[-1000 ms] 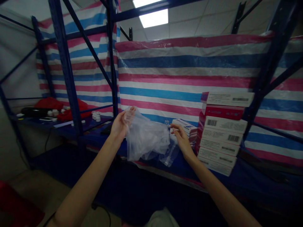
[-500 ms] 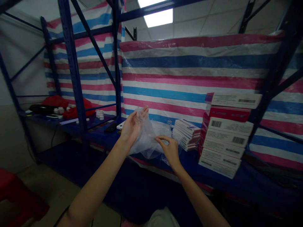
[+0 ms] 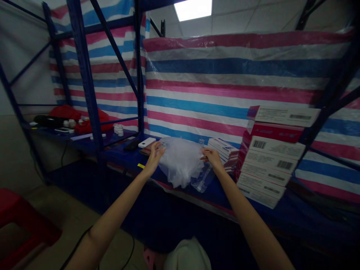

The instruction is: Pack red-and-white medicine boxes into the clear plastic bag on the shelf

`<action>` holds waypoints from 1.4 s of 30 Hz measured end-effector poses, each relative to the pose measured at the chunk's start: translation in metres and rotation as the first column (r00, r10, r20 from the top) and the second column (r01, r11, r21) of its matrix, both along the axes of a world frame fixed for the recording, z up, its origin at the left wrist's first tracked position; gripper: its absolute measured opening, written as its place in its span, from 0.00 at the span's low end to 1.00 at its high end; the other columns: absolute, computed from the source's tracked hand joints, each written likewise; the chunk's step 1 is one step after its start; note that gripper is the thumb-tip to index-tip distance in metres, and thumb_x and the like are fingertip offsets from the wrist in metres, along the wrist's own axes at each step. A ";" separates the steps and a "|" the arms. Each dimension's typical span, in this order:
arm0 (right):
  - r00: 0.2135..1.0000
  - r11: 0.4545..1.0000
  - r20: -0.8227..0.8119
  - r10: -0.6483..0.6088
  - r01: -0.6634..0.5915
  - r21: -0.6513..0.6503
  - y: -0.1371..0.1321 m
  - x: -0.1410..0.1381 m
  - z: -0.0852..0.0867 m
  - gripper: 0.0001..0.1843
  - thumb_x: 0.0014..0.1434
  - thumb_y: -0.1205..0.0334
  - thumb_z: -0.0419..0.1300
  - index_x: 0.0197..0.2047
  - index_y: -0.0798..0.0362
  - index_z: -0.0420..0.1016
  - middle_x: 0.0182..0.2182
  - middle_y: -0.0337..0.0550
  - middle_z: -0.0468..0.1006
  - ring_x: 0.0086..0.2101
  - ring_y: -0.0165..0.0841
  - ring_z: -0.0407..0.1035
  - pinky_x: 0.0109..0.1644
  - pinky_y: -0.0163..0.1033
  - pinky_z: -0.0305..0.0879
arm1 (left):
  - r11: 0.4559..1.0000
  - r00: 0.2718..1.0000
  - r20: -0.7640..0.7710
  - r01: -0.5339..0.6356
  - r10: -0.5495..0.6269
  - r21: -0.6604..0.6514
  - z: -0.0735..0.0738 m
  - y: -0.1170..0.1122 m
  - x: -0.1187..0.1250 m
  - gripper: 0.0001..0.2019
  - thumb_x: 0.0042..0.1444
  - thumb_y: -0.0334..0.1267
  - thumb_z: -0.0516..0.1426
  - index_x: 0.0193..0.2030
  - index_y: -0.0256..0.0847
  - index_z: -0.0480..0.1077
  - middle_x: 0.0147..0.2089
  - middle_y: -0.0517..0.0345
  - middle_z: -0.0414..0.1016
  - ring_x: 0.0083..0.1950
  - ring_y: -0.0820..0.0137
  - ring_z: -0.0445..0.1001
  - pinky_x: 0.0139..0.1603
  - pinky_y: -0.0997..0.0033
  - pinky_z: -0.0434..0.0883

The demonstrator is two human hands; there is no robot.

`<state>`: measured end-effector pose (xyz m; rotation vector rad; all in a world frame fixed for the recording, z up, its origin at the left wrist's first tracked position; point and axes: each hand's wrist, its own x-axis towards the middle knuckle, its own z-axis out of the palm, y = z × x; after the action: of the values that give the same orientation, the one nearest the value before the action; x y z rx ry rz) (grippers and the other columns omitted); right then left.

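A thin, milky plastic bag [image 3: 181, 161] is spread out and crumpled on the blue shelf, its front edge hanging toward me. At its left edge, my left hand [image 3: 152, 159] has its fingers closed on the film. My right hand [image 3: 213, 157] pinches the bag's right edge between thumb and fingers. Below the right hand lies a clear crinkled plastic piece [image 3: 203, 180]. Just beyond that hand stands a stack of thin white and dark-red boxes [image 3: 225, 150].
A tall stack of larger white and pink boxes [image 3: 272, 161] stands on the right of the blue shelf [image 3: 118, 159]. Left of the bag lie a white device [image 3: 147, 142] and a dark phone [image 3: 131, 145]. A blue rack post [image 3: 87, 82] rises at left; a red stool [image 3: 25, 221] stands below.
The bag has come down from my raised left hand and now lies spread on the shelf. My left hand has lowered; my right hand has moved right, to the bag's edge.
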<state>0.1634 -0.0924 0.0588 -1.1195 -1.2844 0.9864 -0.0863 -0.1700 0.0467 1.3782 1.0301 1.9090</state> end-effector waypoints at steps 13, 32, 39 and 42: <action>0.979 0.973 0.151 -0.137 0.105 0.204 -0.013 -0.004 -0.039 0.21 0.52 0.58 0.55 0.49 0.56 0.69 0.47 0.51 0.70 0.41 0.36 0.69 0.42 0.42 0.69 | 0.984 0.851 -0.522 -0.042 -0.055 -0.173 -0.041 -0.042 0.065 0.13 0.51 0.45 0.53 0.31 0.36 0.72 0.30 0.56 0.74 0.34 0.66 0.71 0.39 0.68 0.65; 0.922 0.632 0.121 -0.369 0.153 0.759 -0.086 0.011 0.015 0.11 0.56 0.63 0.54 0.38 0.50 0.77 0.36 0.41 0.78 0.40 0.34 0.71 0.48 0.41 0.63 | 0.975 0.967 -0.128 0.223 -0.222 -0.010 0.043 -0.040 0.017 0.16 0.52 0.49 0.55 0.37 0.37 0.72 0.20 0.61 0.72 0.14 0.77 0.64 0.14 0.78 0.56; 0.960 0.797 -0.085 -0.268 0.270 0.541 -0.052 0.030 0.040 0.11 0.50 0.59 0.56 0.35 0.56 0.72 0.30 0.41 0.74 0.28 0.30 0.68 0.35 0.35 0.63 | 0.970 0.976 0.057 0.201 -0.210 0.138 0.104 -0.007 -0.014 0.10 0.51 0.44 0.57 0.33 0.38 0.72 0.13 0.70 0.55 0.12 0.84 0.54 0.13 0.85 0.51; 0.979 0.853 -0.069 -0.191 0.200 0.481 -0.040 0.027 0.037 0.11 0.48 0.59 0.54 0.35 0.55 0.70 0.28 0.39 0.73 0.26 0.28 0.66 0.31 0.33 0.62 | 0.910 0.914 -0.023 0.400 -0.405 -0.112 0.099 -0.006 0.000 0.20 0.53 0.54 0.51 0.40 0.39 0.71 0.27 0.56 0.73 0.26 0.73 0.72 0.22 0.77 0.66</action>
<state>0.1902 -0.1325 0.0961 -0.8207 -1.2799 0.4762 -0.0860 -0.1761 0.1453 1.4482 0.7784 1.5053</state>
